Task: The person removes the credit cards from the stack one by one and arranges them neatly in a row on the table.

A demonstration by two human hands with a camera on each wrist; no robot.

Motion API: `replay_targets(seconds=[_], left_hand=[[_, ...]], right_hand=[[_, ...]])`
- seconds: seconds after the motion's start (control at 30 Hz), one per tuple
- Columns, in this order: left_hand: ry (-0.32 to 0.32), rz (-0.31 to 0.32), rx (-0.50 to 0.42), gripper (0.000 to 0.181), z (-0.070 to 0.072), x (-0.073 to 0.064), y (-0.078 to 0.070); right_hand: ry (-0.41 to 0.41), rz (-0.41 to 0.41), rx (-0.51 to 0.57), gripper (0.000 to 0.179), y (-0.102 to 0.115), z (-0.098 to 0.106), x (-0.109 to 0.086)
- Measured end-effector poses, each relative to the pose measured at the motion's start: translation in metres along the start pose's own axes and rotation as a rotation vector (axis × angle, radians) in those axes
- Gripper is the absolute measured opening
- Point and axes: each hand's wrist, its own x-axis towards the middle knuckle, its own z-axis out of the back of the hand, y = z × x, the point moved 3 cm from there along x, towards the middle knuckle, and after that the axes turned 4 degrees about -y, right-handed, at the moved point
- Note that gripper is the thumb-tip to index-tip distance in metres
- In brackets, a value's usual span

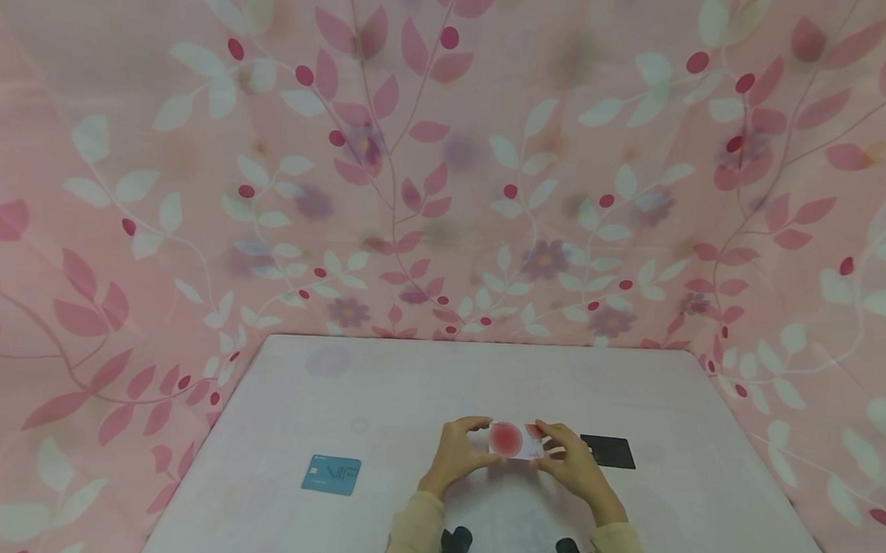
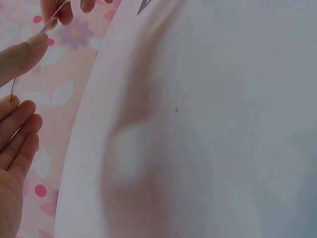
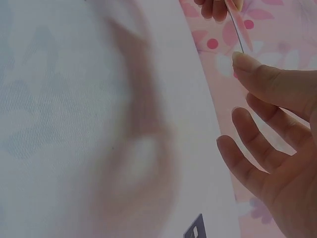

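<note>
A white card with a red circle (image 1: 506, 440) is held upright above the table by both hands, its printed face toward the head camera. My left hand (image 1: 453, 457) pinches the card's left end between thumb and fingers. At the right end my right hand (image 1: 574, 465) pinches it likewise. The right wrist view catches the card (image 3: 237, 30) nearly edge-on at the thumb tip, with the other fingers spread below. Flat on the table to the left lies a blue card (image 1: 333, 480) marked VIP. A black card (image 1: 613, 452) lies just beyond the right hand, partly covered by it.
The white table (image 1: 379, 389) carries soft shadows of both hands. Pink floral cloth (image 1: 447, 186) hangs behind it and along both sides. Two small black devices (image 1: 458, 543) show beside the wrists, near the front of the head view.
</note>
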Motion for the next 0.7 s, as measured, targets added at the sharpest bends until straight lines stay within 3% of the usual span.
replay_targets(seconds=[0.7], left_hand=[[0.041, 0.067, -0.015, 0.057, -0.025, 0.008, 0.001]], right_hand=[[-0.004, -0.072, -0.092, 0.06, -0.018, 0.016, 0.001]])
